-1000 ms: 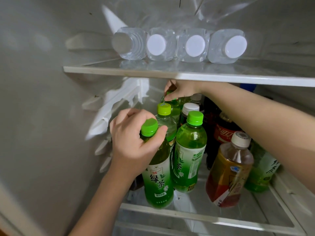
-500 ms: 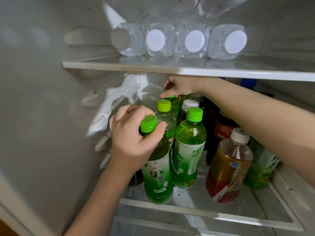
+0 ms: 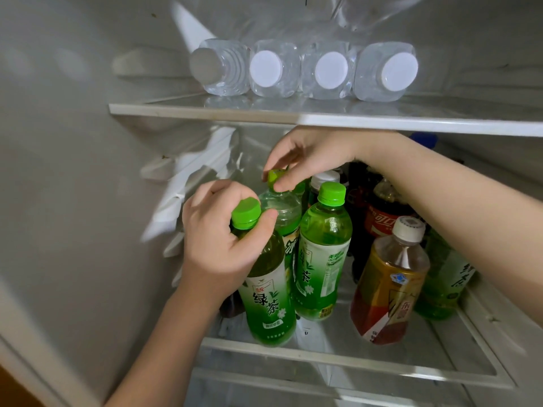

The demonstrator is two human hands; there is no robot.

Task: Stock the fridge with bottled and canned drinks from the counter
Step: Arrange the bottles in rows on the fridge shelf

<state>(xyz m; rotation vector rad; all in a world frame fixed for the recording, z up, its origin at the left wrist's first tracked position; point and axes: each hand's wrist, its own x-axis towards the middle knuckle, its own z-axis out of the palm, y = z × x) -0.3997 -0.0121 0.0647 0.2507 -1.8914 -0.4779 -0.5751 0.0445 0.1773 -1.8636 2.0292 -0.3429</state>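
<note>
Head view: inside the fridge, the left hand (image 3: 223, 245) has its grip closed round the neck of a front green tea bottle (image 3: 269, 304), which is upright with its base at the front left edge of the lower shelf (image 3: 352, 359). The right hand (image 3: 308, 154) reaches in under the upper shelf (image 3: 264, 113), its grip pinching the green cap of a rear green tea bottle (image 3: 280, 212) directly behind the front one. A third green tea bottle (image 3: 320, 259) stands just beside them on the right. Nearer the front right edge is a tilted amber tea bottle (image 3: 388, 283), with a cola bottle (image 3: 382, 224) behind it. Four water bottles (image 3: 296, 71) lie on the upper shelf, caps forward.
</note>
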